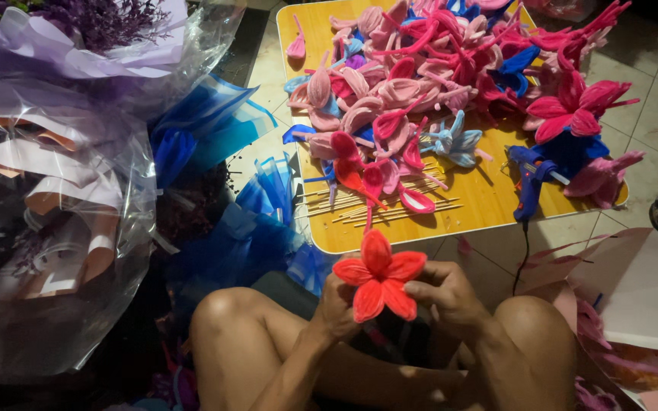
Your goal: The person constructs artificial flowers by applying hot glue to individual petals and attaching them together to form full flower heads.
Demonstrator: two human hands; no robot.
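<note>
1. Holding a red pipe-cleaner flower (379, 276) over the lap: left hand (338, 304) is closed around the stem below the petals, right hand (445, 293) pinches a petal edge with thumb and forefinger.
2. Stem is mostly hidden behind the fingers; only a dark stretch shows below, hard to make out.
3. Knees are cut off by shadow at the bottom edge; floor between them is unreadable.
4. Low wooden table (489, 199) sits just past the flower. Near edge holds loose wooden sticks (390, 205) and a blue glue gun (531, 176), its cord dropping off the edge.
5. Far part of the table carries a heap of pink, red and blue petals and flowers (451, 68), top cut off by the frame.
6. Left: blue wrapping sheets (215, 129); clear plastic wrapped bouquets (55, 167), contents blurred by glare.
7. Right: pale paper sheet (641, 281), partly cropped.
</note>
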